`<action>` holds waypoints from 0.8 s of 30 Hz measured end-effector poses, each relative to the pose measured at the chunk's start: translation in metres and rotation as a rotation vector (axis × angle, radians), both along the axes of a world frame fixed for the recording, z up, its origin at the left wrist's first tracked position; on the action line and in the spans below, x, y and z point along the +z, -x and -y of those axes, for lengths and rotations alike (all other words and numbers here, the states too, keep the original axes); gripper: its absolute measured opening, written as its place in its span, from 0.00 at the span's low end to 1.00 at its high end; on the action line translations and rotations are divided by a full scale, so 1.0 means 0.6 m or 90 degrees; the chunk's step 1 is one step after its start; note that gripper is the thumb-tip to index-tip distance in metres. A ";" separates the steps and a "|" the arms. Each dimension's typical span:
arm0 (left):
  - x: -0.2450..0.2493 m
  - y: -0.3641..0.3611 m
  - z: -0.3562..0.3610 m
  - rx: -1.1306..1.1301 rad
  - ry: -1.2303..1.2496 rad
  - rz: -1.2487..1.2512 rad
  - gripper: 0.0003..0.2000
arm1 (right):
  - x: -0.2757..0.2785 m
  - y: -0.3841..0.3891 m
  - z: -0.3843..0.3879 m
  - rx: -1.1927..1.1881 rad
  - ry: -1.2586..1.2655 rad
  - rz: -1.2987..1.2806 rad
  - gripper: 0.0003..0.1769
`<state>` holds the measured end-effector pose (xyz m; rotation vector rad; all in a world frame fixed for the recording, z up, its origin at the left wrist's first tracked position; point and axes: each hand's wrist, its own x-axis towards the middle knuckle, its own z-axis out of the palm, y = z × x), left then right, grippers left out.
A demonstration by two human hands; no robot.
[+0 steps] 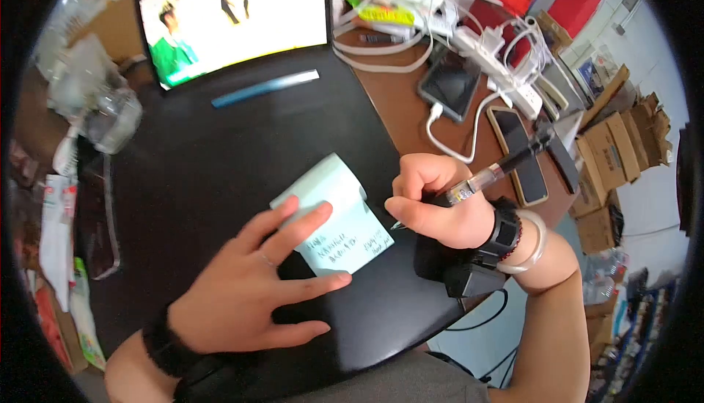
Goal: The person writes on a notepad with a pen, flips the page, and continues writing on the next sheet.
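Note:
A pale green sticky-note pad [352,231] lies on the black desk mat, its upper sheet curled back and handwriting on its lower part. Spread over the pad's left side is my left hand [257,278], fingers apart, fingertips resting on the paper. My right hand [440,201] is closed around a black and clear pen [480,181] at the pad's right edge. The pen's tip points down toward the paper's right edge; whether it touches cannot be made out.
A lit screen [238,18] stands at the back, with a blue-white strip [265,88] before it. Phones [519,155], a power strip [506,77] and tangled white cables lie at the right. Plastic bags [92,95] are at the left, cardboard boxes [616,154] far right.

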<state>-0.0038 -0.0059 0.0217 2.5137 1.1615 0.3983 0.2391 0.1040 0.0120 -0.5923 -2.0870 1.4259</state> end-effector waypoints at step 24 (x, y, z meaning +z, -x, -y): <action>-0.005 -0.057 0.016 0.158 -0.172 0.051 0.15 | 0.021 0.008 -0.033 -0.104 0.071 -0.030 0.18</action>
